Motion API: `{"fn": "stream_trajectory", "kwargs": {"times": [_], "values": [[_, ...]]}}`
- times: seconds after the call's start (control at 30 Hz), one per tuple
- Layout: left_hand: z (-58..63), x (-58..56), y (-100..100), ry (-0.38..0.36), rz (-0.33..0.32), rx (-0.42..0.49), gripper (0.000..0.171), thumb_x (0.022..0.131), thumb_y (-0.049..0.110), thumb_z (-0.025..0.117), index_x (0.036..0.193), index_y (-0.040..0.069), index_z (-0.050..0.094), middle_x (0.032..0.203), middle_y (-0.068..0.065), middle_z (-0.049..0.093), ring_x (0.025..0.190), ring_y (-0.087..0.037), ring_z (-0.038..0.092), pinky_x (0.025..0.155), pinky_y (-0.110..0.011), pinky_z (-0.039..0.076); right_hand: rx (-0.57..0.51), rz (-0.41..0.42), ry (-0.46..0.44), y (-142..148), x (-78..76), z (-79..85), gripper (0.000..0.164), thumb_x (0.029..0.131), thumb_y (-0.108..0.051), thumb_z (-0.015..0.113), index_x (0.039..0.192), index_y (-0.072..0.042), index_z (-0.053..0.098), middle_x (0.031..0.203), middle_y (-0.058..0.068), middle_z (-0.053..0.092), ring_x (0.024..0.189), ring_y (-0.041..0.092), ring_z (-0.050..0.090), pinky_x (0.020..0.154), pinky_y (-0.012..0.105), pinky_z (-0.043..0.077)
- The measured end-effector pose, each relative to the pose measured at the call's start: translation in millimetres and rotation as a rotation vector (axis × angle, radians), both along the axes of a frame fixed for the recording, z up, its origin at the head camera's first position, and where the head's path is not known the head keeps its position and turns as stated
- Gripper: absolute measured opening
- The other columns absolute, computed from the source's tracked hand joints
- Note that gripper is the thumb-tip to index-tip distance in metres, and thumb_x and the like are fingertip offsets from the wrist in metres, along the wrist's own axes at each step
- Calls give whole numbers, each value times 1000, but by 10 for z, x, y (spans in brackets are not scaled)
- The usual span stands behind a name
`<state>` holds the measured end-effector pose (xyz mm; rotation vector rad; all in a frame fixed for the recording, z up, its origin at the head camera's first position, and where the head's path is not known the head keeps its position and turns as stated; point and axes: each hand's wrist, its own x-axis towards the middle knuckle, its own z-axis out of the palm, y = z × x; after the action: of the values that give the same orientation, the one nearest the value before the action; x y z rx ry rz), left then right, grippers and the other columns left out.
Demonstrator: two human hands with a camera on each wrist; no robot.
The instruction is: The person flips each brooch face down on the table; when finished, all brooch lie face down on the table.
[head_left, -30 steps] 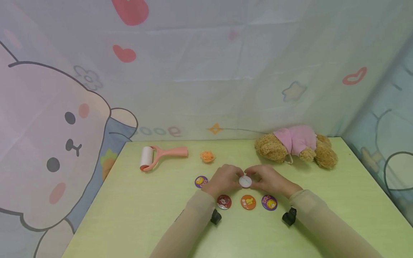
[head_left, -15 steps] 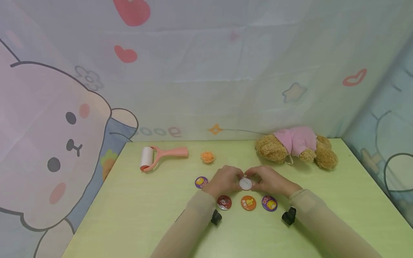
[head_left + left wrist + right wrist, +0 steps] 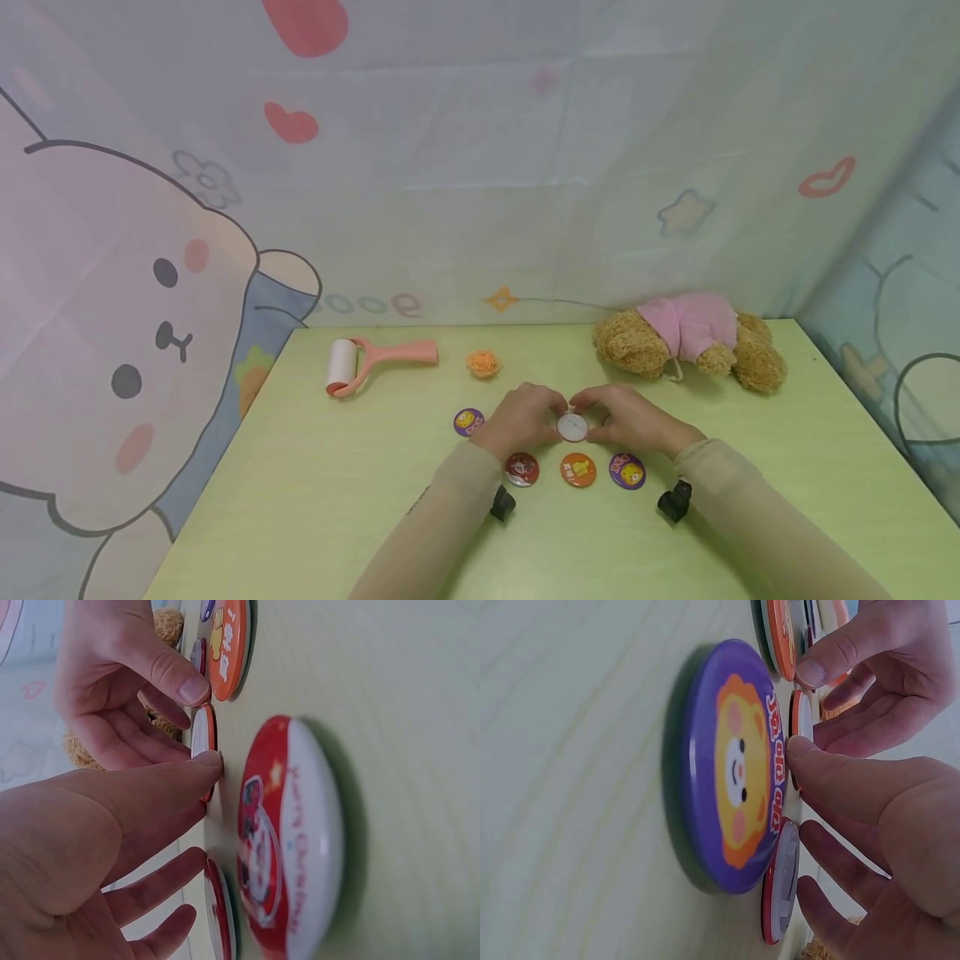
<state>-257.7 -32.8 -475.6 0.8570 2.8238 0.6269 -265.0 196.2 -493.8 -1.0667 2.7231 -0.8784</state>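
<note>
Both hands meet over a round badge (image 3: 572, 427) with a pale face and red rim, at the middle of the table. My left hand (image 3: 522, 421) pinches its left edge with thumb and fingers; the other fingers spread loosely. From the other side, my right hand (image 3: 628, 419) grips the right edge, its thumb (image 3: 804, 748) along the rim. Closer to me lie a red Christmas badge (image 3: 522, 470), an orange badge (image 3: 578, 470) and a purple lion badge (image 3: 627, 471). A red-rimmed badge (image 3: 781, 881) beside my right fingers is hidden in the head view.
Another purple badge (image 3: 468, 422) lies left of my left hand. Further back are a pink-handled roller (image 3: 390, 354), a small orange object (image 3: 483, 363) and a plush bear in pink (image 3: 690, 329). A printed cloth (image 3: 480, 192) hangs behind the table (image 3: 300, 500).
The badge between my hands has come very slightly nearer to me and now shows its pale face a little rounder. Both hands keep nearly the same place.
</note>
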Motion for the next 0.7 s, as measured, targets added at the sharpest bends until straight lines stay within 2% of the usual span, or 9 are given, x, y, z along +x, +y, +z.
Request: {"fn": "stream_trajectory", "kwargs": {"times": [0.5, 0.7], "values": [[8, -10, -7, 22, -5, -25, 36, 86, 19, 87, 120, 13, 78, 114, 2, 78, 112, -21, 69, 99, -33, 55, -1, 9, 10, -11, -7, 7, 47, 86, -11, 87, 129, -4, 70, 118, 6, 76, 110, 24, 69, 93, 45, 57], [-6, 2, -30, 10, -24, -13, 40, 85, 16, 87, 123, 13, 76, 118, 2, 77, 118, -21, 66, 107, -33, 50, 6, 9, 6, 18, 2, 8, 43, 88, -11, 85, 128, -3, 71, 122, 8, 75, 114, 27, 69, 97, 47, 57]]}}
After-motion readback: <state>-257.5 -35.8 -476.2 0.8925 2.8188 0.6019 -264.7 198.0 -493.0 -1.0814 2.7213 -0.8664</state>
